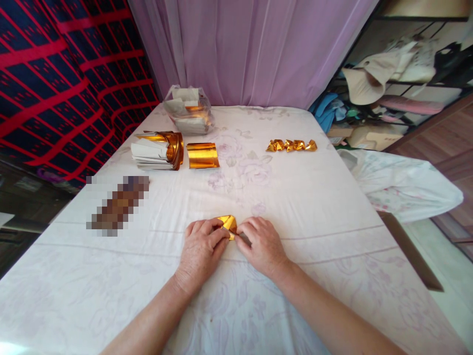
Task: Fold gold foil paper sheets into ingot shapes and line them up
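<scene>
Between my two hands, just above the table, is a partly folded piece of gold foil paper [229, 223]. My left hand [203, 244] grips its left side, with the thumb along the near edge. The fingers of my right hand [261, 244] pinch its right corner. Farther off lie a flat gold foil sheet [203, 156] and, left of it, a thick curled stack of gold foil sheets [157, 150] with white backs. A row of several folded gold foil pieces [291, 145] sits at the far right of the table.
A clear plastic bag [190, 111] with more sheets stands at the back left of the table [325, 296], which has a floral cloth. A blurred-out object [118, 203] lies at left. Shelves with a cap [365, 79] and a white cloth bundle [410, 185] are at right.
</scene>
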`<state>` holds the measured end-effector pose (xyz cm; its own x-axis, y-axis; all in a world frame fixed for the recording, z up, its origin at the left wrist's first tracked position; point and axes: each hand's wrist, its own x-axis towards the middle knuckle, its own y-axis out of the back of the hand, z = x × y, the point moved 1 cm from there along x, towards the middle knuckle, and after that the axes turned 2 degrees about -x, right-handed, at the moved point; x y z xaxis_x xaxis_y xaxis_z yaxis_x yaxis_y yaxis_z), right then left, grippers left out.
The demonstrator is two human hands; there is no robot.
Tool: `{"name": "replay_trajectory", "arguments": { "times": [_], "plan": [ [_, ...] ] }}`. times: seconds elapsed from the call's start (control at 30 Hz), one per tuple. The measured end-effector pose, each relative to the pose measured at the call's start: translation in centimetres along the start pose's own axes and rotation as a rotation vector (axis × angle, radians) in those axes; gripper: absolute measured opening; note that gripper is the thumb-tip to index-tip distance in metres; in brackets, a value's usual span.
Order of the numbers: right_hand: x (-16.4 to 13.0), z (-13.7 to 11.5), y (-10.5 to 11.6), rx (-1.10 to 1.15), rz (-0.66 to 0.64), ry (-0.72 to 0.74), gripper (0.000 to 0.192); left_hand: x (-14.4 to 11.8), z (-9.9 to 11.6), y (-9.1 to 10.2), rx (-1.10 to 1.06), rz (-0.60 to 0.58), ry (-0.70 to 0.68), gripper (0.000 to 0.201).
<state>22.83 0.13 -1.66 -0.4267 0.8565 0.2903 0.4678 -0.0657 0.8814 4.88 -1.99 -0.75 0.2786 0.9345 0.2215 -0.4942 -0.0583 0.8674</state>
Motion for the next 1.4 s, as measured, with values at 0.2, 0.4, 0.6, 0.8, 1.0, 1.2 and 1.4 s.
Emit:
{"name": "replay_trajectory", "arguments": {
  "times": [0.2, 0.4, 0.6, 0.8, 1.0, 1.2, 1.4],
  "plan": [
    [0.03, -0.39, 0.15, -0.02, -0.02, -0.022, 0.006, -0.09, -0.11, -0.09, -0.011, 0.003, 0.007, 0.013],
    [0.11, -0.75, 0.13, -0.058, -0.022, -0.046, 0.009, -0.07, -0.19, -0.14, -0.033, -0.018, 0.025, 0.013],
    [0.21, -0.77, -0.01, -0.068, -0.013, -0.061, 0.01, -0.02, -0.19, -0.15, -0.04, -0.019, 0.042, 0.013],
    [0.22, -0.51, -0.01, -0.035, -0.004, -0.047, 0.008, -0.01, -0.2, -0.09, -0.052, -0.019, 0.046, 0.014],
    [0.18, -0.29, 0.04, -0.016, -0.012, -0.041, 0.011, 0.04, -0.13, 0.08, -0.084, -0.027, 0.07, 0.02],
    [0.25, -0.4, 0.11, -0.025, -0.021, -0.022, 0.006, 0.12, 0.02, 0.13, -0.094, -0.028, 0.085, 0.026],
    [0.33, -0.56, -0.04, -0.057, -0.001, -0.036, 0.007, 0.26, 0.18, -0.11, -0.071, -0.02, 0.101, 0.009]
  ]
}}
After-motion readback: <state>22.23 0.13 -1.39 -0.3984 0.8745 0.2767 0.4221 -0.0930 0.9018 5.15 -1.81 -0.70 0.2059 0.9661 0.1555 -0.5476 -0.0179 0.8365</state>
